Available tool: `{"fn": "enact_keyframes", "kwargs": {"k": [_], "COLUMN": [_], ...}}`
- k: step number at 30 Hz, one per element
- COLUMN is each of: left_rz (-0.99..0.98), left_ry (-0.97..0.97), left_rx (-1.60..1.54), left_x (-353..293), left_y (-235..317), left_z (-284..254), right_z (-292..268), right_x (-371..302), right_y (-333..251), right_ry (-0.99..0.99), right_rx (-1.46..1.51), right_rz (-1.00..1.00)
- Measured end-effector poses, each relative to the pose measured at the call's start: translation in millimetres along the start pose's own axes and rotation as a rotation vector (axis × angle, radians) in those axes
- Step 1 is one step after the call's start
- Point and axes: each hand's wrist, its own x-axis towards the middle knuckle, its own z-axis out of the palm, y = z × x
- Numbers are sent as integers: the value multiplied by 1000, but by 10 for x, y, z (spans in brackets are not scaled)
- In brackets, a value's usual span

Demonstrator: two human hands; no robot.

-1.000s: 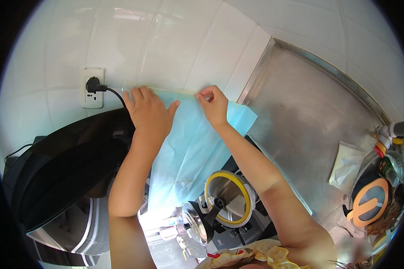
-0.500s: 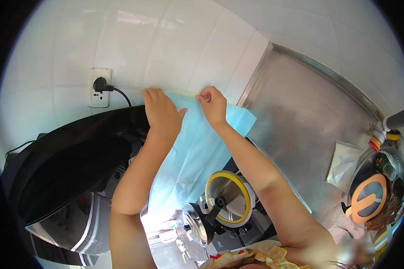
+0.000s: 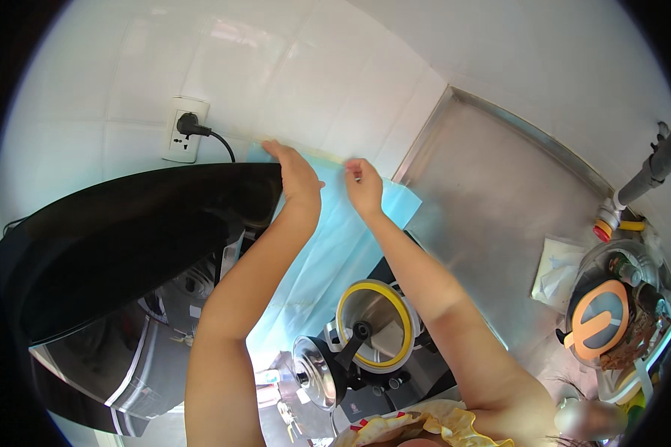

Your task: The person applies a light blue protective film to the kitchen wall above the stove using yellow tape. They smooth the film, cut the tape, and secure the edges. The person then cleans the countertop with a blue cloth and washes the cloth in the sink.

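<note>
A thin light-blue plastic sheet (image 3: pixel 335 223) hangs against the white tiled wall, with a narrow yellowish strip along its top edge. My left hand (image 3: pixel 300 177) lies against the sheet's upper left part, fingers stretched toward the wall and thumb apart. To its right, my right hand (image 3: pixel 365 188) has its fingers curled at the sheet's top edge, seemingly pinching it; the fingertips are partly hidden. Lower down, the sheet passes behind a pot with a yellow-rimmed glass lid (image 3: pixel 376 328).
A black range hood (image 3: pixel 142 216) juts out at left, below a wall socket (image 3: pixel 186 130) with a black plug. A second lidded pot (image 3: pixel 317 372) stands on the stove. At right are a metal counter (image 3: pixel 484 186), a white packet (image 3: pixel 558 272) and an orange-rimmed lid (image 3: pixel 600 324).
The view has shifted slightly. My left hand has turned more edge-on and slid right along the sheet's top, nearer the range hood's corner. My right hand stays at the top edge.
</note>
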Motion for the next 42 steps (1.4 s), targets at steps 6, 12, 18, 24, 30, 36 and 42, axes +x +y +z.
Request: {"fn": "enact_keyframes", "kwargs": {"k": [6, 12, 18, 24, 30, 36, 42], "left_rz": [38, 101, 364, 377, 261, -26, -294], "left_ry": [-52, 20, 226, 589, 53, -288, -288], "left_rx": [27, 100, -504, -1626, -1892, -2003, -2163], "left_x": [44, -112, -769, -2144, -3229, -4391, -4597], "left_y": [-15, 24, 245, 602, 770, 1076, 951], "left_z": [-97, 24, -181, 248, 869, 1333, 1321], "right_z": [217, 122, 165, 433, 624, 692, 828], "right_x": [222, 128, 447, 390, 373, 759, 787], "right_y": [-93, -284, -398, -733, -1145, -1491, -1717], "right_ry": [-221, -326, -438, -539, -564, -858, -825], "right_rx": [392, 396, 419, 205, 61, -212, -122], "right_rz": [201, 421, 264, -50, -296, -359, -327]}}
